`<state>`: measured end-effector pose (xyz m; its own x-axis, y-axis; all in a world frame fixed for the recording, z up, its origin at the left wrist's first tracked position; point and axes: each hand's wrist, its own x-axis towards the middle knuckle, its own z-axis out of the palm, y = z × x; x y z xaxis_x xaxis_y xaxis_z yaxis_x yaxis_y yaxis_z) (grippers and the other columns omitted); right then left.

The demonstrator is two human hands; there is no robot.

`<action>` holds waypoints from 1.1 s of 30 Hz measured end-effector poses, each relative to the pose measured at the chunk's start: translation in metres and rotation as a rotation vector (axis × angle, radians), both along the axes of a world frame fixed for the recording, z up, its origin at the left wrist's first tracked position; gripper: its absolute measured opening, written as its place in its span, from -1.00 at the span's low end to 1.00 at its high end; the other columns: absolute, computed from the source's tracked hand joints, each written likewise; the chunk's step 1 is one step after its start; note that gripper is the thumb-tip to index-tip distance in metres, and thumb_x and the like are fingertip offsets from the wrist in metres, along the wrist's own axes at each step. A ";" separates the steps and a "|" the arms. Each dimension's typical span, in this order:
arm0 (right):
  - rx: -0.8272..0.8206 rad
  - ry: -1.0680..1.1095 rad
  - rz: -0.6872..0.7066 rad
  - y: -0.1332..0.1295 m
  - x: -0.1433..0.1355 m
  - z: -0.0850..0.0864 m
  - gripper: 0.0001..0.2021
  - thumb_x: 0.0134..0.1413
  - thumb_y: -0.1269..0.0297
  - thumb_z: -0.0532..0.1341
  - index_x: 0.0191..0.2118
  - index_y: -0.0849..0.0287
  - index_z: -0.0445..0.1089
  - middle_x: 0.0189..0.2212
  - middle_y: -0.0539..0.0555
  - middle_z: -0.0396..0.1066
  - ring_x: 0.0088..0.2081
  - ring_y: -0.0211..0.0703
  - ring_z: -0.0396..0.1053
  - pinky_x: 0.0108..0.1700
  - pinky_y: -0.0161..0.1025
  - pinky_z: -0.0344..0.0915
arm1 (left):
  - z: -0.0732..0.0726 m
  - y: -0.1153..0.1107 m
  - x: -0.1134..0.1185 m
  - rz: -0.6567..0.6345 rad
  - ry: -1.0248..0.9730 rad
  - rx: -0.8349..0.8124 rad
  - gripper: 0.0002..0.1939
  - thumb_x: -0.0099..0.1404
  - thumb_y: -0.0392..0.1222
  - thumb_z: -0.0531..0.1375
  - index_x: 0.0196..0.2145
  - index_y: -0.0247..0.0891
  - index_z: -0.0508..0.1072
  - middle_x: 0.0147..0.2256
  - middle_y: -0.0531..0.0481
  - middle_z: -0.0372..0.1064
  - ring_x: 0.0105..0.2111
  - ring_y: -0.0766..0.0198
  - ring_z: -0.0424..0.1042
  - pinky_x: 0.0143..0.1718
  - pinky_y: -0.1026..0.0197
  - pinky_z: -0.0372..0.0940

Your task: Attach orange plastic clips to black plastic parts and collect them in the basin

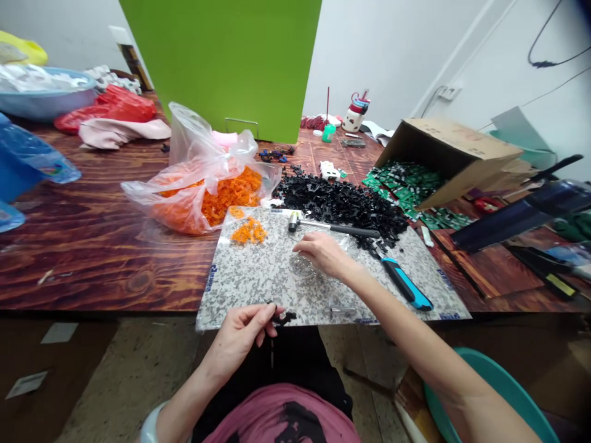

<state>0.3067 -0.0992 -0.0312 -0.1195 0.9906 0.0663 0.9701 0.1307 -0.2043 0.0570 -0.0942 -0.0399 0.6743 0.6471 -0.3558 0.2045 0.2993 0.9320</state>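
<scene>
My left hand [247, 329] is at the front edge of the speckled grey board [277, 292], its thumb and fingers pinching a small black plastic part [287, 318]. Further up the board, my right hand [325, 253] reaches down with fingertips together over a clear shallow dish [305, 271] of small shiny pieces. Whatever those fingertips pinch is too small to see. Just beyond them lies a small hammer [355, 231] with a black handle. A tool with a blue and black handle [406, 284] rests to the right, and a few orange plastic parts [249, 231] lie at the board's left.
Behind the board spreads a heap of black parts [337, 200]. A plastic bag of orange parts [207, 194] sits left of it. A tipped cardboard box [457, 151] spills green pieces [410, 184]. A dark bottle [521, 215] leans at the right; a teal basin [489, 381] stands below.
</scene>
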 end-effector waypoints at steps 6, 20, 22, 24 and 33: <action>-0.090 -0.093 0.086 0.018 0.002 0.002 -0.84 0.14 0.40 0.18 -0.42 0.19 0.47 -0.44 0.09 0.40 -0.35 -0.18 0.27 -0.29 -0.27 0.01 | 0.003 0.002 -0.004 0.105 -0.073 -0.115 -0.59 0.15 0.06 0.22 -0.33 -0.40 0.59 -0.65 0.01 0.39 -0.69 0.46 0.20 -0.63 0.40 0.07; 0.158 0.772 -0.192 -0.053 -0.072 0.015 -0.86 0.25 0.26 0.05 -0.23 0.17 0.29 -0.46 0.02 0.38 -0.50 -0.27 0.33 -0.47 -0.34 0.26 | -0.001 -0.006 0.009 0.486 -0.286 -0.179 -0.67 0.13 -0.02 0.28 -0.30 -0.38 0.57 -0.36 -0.12 0.57 -0.45 0.17 0.55 -0.50 0.28 0.39; 0.142 0.965 -0.228 -0.065 -0.099 0.010 -0.88 0.20 0.25 0.11 -0.25 0.17 0.33 -0.48 0.01 0.39 -0.51 -0.28 0.35 -0.46 -0.34 0.30 | -0.004 -0.008 0.011 0.488 -0.313 -0.151 -0.66 0.16 -0.02 0.26 -0.25 -0.37 0.57 -0.37 -0.10 0.57 -0.43 0.18 0.55 -0.43 0.26 0.42; 0.144 1.065 -0.261 -0.069 -0.117 0.004 -0.89 0.18 0.26 0.13 -0.27 0.17 0.34 -0.49 0.00 0.39 -0.52 -0.28 0.36 -0.46 -0.34 0.32 | -0.007 -0.010 0.013 0.475 -0.329 -0.126 -0.66 0.20 -0.03 0.23 -0.21 -0.36 0.56 -0.37 -0.07 0.58 -0.43 0.19 0.55 -0.38 0.25 0.43; 0.267 0.975 -0.276 -0.067 -0.128 -0.005 -0.93 0.14 0.33 0.15 -0.28 0.15 0.37 -0.47 0.01 0.41 -0.51 -0.27 0.39 -0.42 -0.32 0.37 | -0.005 -0.018 0.009 0.451 -0.298 -0.065 -0.62 0.21 0.01 0.21 -0.17 -0.34 0.56 -0.30 -0.08 0.59 -0.31 0.10 0.55 -0.25 0.18 0.43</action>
